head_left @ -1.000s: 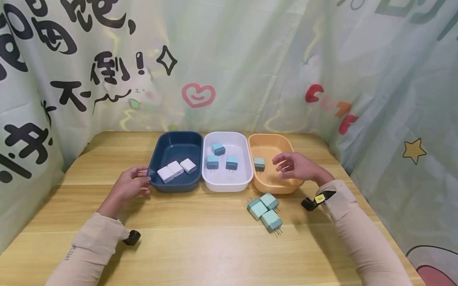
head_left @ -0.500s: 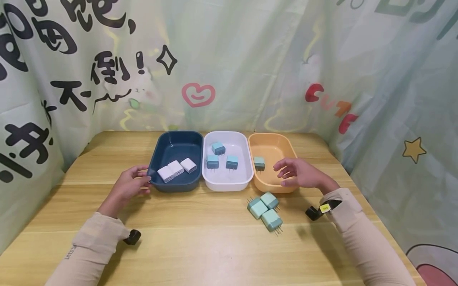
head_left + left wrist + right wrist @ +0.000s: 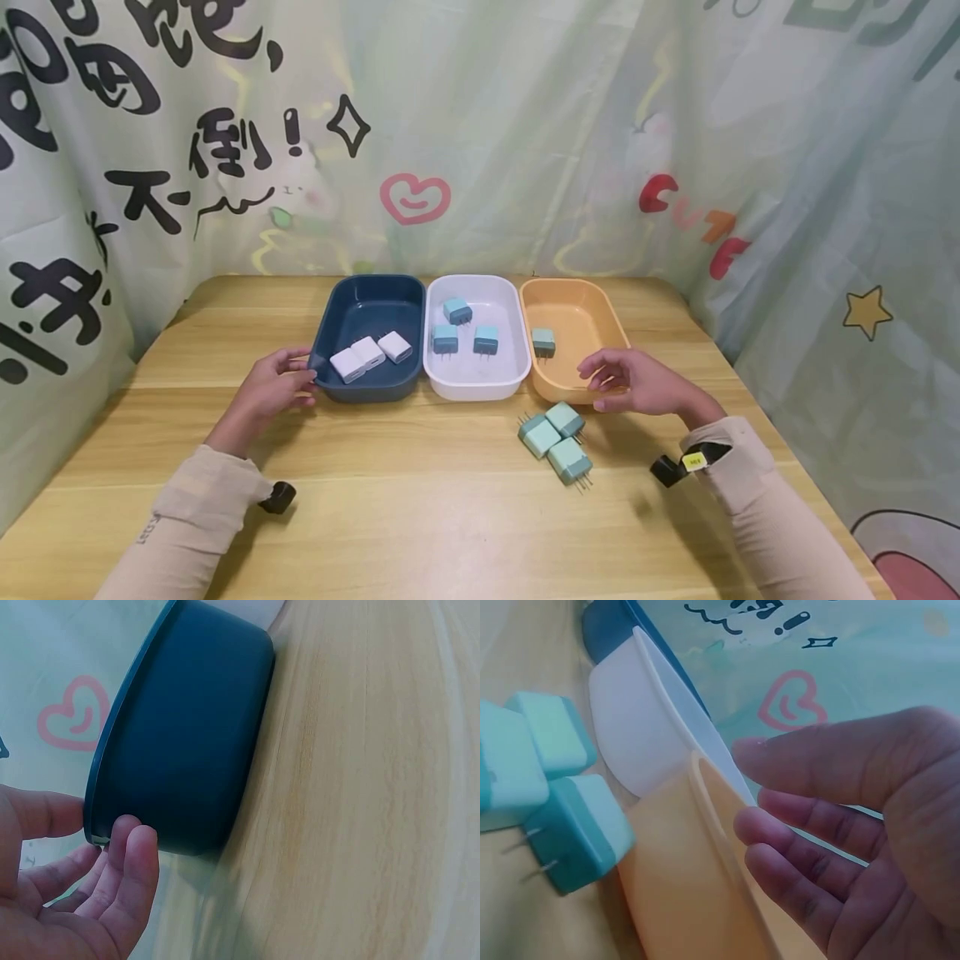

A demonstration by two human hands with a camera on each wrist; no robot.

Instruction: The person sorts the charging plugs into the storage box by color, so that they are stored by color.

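Note:
At the left, my left hand (image 3: pixel 273 385) holds the near left corner of a navy blue tray (image 3: pixel 375 293). In the left wrist view its thumb is at the rim and its fingers (image 3: pixel 133 859) lie against the outer wall. My right hand (image 3: pixel 637 382) hovers over the near right rim of an orange tray (image 3: pixel 577 302), fingers loosely bent with nothing between them. One pale green charger plug (image 3: pixel 543 342) stands in that tray. On the table just in front lie three more green charger plugs (image 3: pixel 569 461), touching each other, metal prongs showing.
Between the two trays stands a white tray (image 3: pixel 480 390) with three blue charger plugs (image 3: pixel 486 340). The navy tray holds three white charger blocks (image 3: pixel 367 353). A printed curtain (image 3: pixel 510 150) hangs behind the wooden table (image 3: pixel 390 500).
My right hand has drawn back toward me and slightly right, from above the orange tray's inside to its near rim. The left hand and the plugs have stayed put.

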